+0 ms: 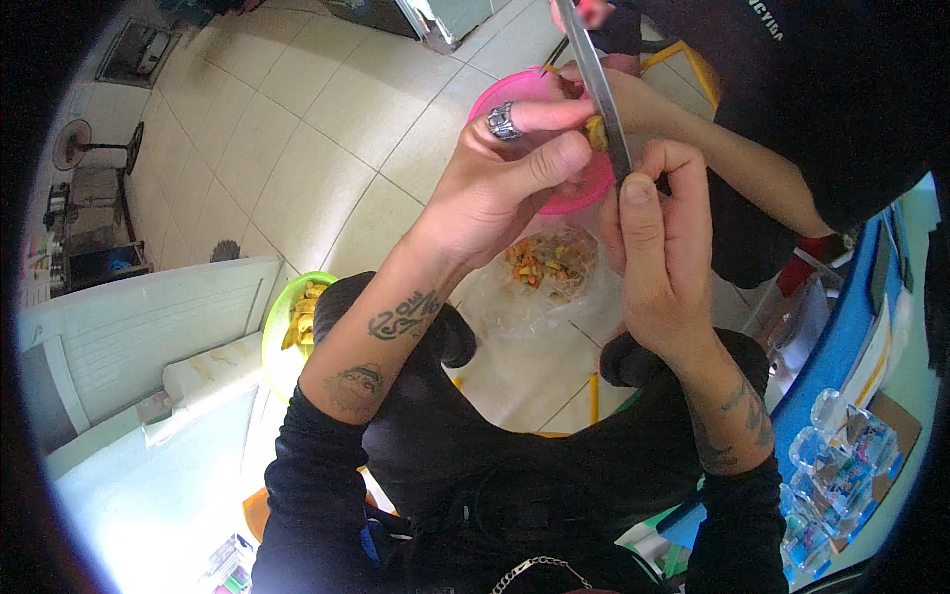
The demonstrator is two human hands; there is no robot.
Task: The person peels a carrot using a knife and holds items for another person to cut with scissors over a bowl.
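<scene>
My right hand (657,245) grips the lower end of a long knife (597,82), thumb pressed against the metal. The blade points up and away, across the top of the view. My left hand (519,163), wearing a skull-like silver ring (502,121), is just left of the blade. Between its fingertips and the blade is a small yellow-brown food piece (596,134), partly hidden by the knife. Below my hands, a clear plastic bag (490,301) on the floor holds orange and yellow scraps (545,260). Beyond it is a pink plastic basket (493,89), mostly covered by hands.
A co-worker's arm (683,111) reaches over the pink basket from the right. By my left knee, a yellow-green basket (271,349) holds yellow food pieces (300,319). Packs of clear plastic bottles (839,460) stand at right. A standing fan (74,145) is far left.
</scene>
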